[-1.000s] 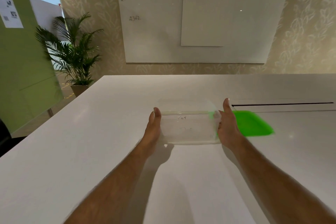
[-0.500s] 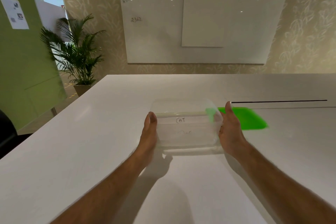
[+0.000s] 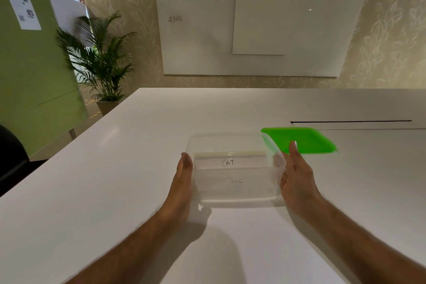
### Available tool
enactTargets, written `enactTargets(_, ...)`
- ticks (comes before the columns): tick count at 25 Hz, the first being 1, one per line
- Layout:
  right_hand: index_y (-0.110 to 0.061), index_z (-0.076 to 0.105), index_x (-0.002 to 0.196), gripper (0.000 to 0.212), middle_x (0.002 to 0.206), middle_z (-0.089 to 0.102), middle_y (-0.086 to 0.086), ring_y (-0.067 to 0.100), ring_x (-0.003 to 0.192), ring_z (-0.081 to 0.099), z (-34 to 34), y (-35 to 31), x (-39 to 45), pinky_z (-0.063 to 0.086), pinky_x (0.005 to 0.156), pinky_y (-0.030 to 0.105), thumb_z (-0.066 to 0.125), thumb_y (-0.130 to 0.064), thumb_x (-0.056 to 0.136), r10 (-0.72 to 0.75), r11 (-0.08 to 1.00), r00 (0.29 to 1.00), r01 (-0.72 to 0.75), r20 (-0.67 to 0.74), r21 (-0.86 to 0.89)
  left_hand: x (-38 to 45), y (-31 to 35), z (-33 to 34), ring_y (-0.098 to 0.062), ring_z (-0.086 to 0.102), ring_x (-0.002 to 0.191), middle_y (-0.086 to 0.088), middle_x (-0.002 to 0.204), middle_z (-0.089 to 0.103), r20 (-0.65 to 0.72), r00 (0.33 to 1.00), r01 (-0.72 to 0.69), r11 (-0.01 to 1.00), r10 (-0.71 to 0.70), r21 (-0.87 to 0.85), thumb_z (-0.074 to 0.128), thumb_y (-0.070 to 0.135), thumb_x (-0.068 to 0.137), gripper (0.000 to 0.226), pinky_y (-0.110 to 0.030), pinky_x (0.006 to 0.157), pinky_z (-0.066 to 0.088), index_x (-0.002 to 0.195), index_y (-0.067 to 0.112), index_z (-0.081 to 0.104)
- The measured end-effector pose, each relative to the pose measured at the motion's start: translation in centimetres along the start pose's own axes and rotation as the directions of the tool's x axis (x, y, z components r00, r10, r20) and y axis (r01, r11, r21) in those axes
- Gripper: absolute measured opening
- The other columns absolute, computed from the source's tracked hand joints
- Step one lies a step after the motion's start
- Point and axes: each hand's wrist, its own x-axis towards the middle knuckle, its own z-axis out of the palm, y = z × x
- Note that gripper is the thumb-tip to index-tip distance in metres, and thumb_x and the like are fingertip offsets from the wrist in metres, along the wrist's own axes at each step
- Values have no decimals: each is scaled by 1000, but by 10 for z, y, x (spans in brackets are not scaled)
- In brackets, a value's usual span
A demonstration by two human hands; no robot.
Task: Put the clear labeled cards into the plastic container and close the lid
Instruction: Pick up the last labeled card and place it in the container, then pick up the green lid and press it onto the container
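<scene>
Hands are bracketing the clear plastic container point(image 3: 235, 182) on the white table point(image 3: 115, 180). The left hand point(image 3: 182, 182) is pressing flat and open-palmed against the container's left wall, while the right hand point(image 3: 297, 182) is cupping the right wall, fingers point(image 3: 279, 160) curling over the rim. A clear card point(image 3: 230, 163) lettered "CAT" is standing upright inside; a second marking is showing lower down, unreadable. The green lid point(image 3: 306, 139) is lying just beyond the right hand, off the container.
</scene>
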Motion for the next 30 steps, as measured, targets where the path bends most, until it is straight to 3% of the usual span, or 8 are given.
enactTargets(3,-8,61,129,71,105,75,4,16,96,71,0,5,-10,57,75,28,45,-62,87,-3,1000,1000,3,28,-7,-9,-3,-4,-38,68,109,-5,122,71,-16,998,60,998,-60,-30,43,99,58,87,-56,73,55,128,48,55)
enactTargets(7,-9,60,132,70,126,67,14,30,118,63,6,8,-21,48,99,45,42,-62,90,19,1000,1000,-19,2,-14,-16,-5,-9,-35,71,103,-3,119,72,-34,997,63,997,-65,-53,46,99,55,86,-56,72,55,125,50,56)
enactTargets(12,-12,60,132,68,124,69,10,25,114,66,7,10,-25,56,83,36,40,-62,90,28,999,999,-27,41,-39,-22,-1,-8,-33,73,97,-2,110,75,-84,994,63,998,-65,-23,48,101,46,92,-53,67,57,120,48,61)
enactTargets(15,-14,60,132,70,127,68,7,22,118,64,1,13,-22,50,96,39,42,-65,88,27,996,999,-24,40,-81,-24,2,-9,-20,73,100,5,111,75,-150,989,7,1000,-11,-27,46,95,56,85,-40,70,61,121,43,64)
enactTargets(19,-31,71,118,57,122,71,-7,8,113,66,-9,13,-18,56,87,26,45,-70,86,5,982,1000,-1,19,-190,-20,22,-17,-15,54,126,10,135,60,-244,960,-102,983,138,155,46,83,69,86,-37,104,44,134,28,56)
enactTargets(22,-38,45,143,87,152,40,-16,1,137,38,-29,1,-4,27,116,31,43,-87,71,-88,868,993,37,-81,-495,-7,51,-21,-19,45,135,7,148,48,-180,927,-169,796,328,581,46,79,74,84,-31,100,35,143,30,45)
enactTargets(24,-32,30,152,103,159,29,-11,8,144,27,-45,-13,12,17,114,28,32,-92,69,-173,652,983,70,-58,-755,4,67,-12,-17,32,145,5,160,32,-17,918,-244,599,396,763,46,79,77,91,-31,110,30,151,28,33)
enactTargets(30,-12,11,157,97,165,10,8,20,152,6,-85,-48,63,5,123,38,30,-71,82,-269,177,957,163,111,-971,49,77,57,-17,-4,153,0,167,-5,296,892,-331,48,341,943,24,87,76,110,-49,124,7,158,19,0)
